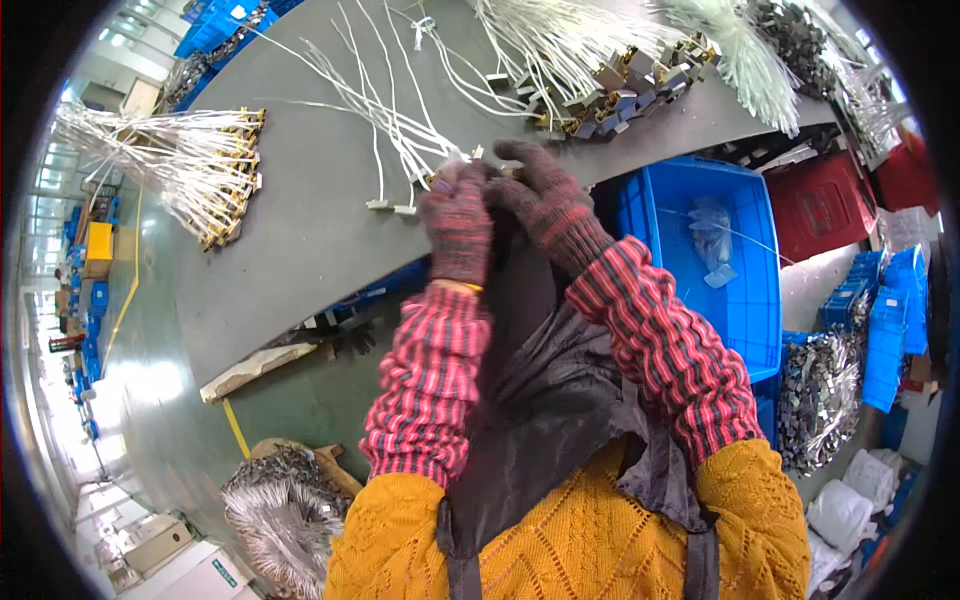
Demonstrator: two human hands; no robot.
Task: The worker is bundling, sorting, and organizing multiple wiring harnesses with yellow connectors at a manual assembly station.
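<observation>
My left hand (458, 222), in a dark red and grey knit glove, is closed at the near edge of the grey table (300, 255). Its fingertips grip a few thin white cables (405, 135), which fan out across the tabletop. Small connector ends (390, 207) stick out beside that hand. My right hand (555, 205), gloved alike, meets the left one with bent fingers and its thumb against the left fingertips. Whatever it pinches is hidden between the gloves. A big heap of white cables (560, 45) with metal connectors (635, 90) lies just beyond the hands.
Another cable bundle (190, 165) with yellowish connectors rests at the table's left. To my right stands a blue bin (650, 225) with a clear plastic bag (711, 240) inside, beside a dark red bin (820, 205). Bundled parts (285, 520) sit on the floor at lower left.
</observation>
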